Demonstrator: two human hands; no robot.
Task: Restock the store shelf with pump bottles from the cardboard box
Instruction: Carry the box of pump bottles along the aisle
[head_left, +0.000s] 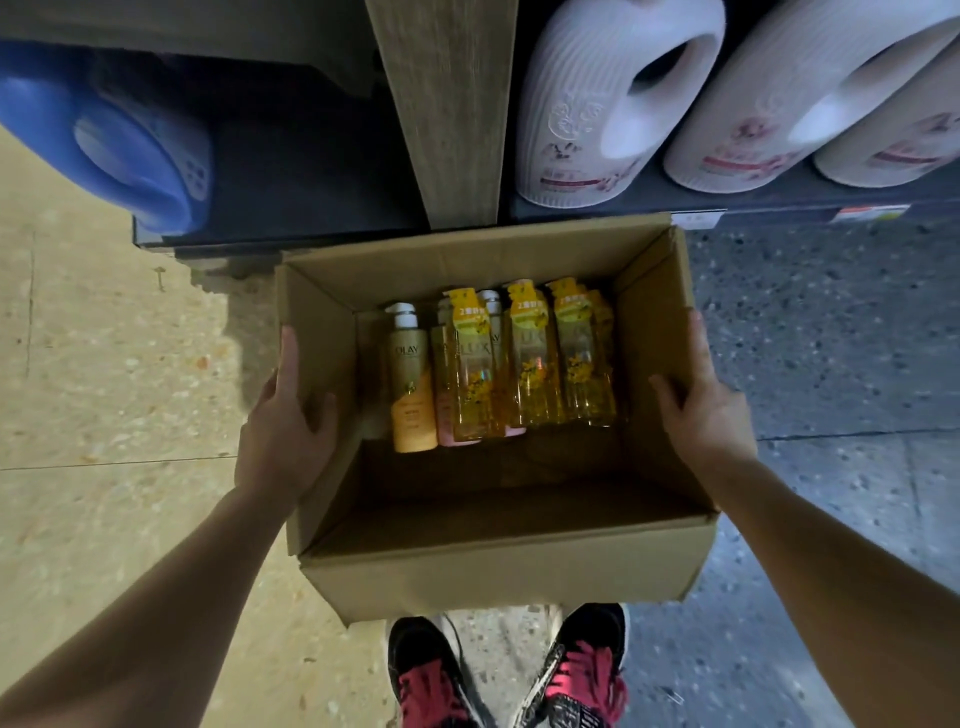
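Left grip and right grip clamp the open brown cardboard box by its side walls. Yellow plastic pump bottles lie at its far end: probably weighty, slick; take each round the body.

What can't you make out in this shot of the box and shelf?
Head view:
Pink bottles: count and labels hidden by the yellow packs.
Cardboard box: near inside floor lost in shadow.
Blue jug: cut off by the left edge, label blurred.
White jugs: tops cut off by the top edge.
Shelf price tag: too small, blurred.
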